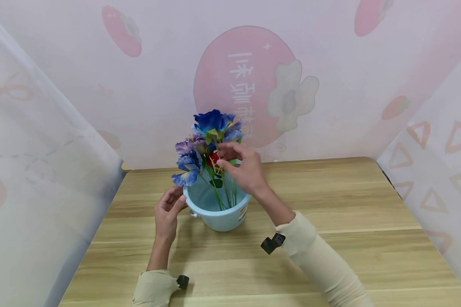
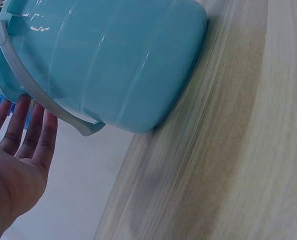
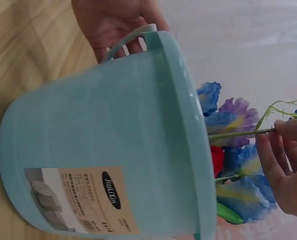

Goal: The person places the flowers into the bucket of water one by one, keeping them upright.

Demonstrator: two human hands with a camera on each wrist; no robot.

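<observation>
A light blue plastic bucket [image 1: 223, 221] stands on the wooden table with several artificial flowers in it. My right hand [image 1: 246, 166] is above the bucket, pinching a green flower stem [image 3: 238, 134] between thumb and fingers. Above those fingers is a deep blue flower [image 1: 211, 121]. Purple and blue blooms lean over the left rim, including a pale blue iris-like flower [image 1: 187, 168]; a red flower [image 1: 214, 159] is partly hidden by my right hand. At the bucket's left rim, my left hand [image 1: 167, 213] holds the edge with thumb and fingertips, near the grey handle [image 2: 43, 97].
The wood-grain table [image 1: 330, 204] spreads out to both sides of the bucket. Pale printed sheets [image 1: 157, 85] rise behind it and at the left and right. A printed label [image 3: 81, 200] is on the bucket's side.
</observation>
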